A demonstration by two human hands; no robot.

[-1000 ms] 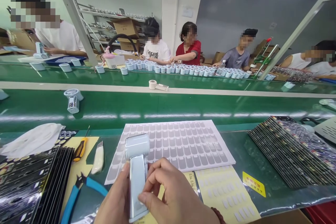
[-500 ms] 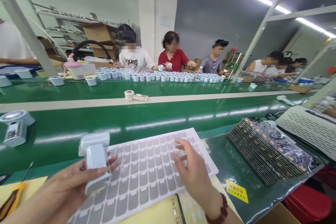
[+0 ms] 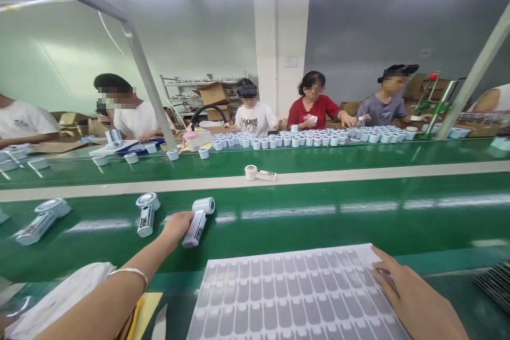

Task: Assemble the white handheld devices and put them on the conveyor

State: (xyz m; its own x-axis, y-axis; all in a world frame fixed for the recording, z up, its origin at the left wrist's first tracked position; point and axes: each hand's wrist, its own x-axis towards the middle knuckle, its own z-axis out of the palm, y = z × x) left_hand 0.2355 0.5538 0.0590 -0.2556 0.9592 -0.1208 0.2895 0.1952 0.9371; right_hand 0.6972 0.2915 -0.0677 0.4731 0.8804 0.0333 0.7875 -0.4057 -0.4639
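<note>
My left hand point(image 3: 180, 227) is stretched out over the green belt, its fingers closed on a light-blue handheld fan point(image 3: 196, 227). The fan's round head points away from me and its handle towards me; most of my fingers are hidden behind it. At the near side, a white sheet of grey stickers point(image 3: 279, 293) lies in several rows. My right hand point(image 3: 406, 287) grips the right edge of that sheet near its far corner, thumb and fingers closed on it.
More fans lie on the belt to the left, one a handheld fan point(image 3: 146, 215) near my left hand. A white fan point(image 3: 258, 173) lies on the pale strip point(image 3: 338, 173). Several co-workers sit opposite behind rows of blue round parts point(image 3: 279, 141). Stacked dark boards point(image 3: 496, 284) stand at right.
My left hand has carried the fan forward and down to the belt. My right hand has moved from above the stickers to the sheet's right edge. The view has swung left.
</note>
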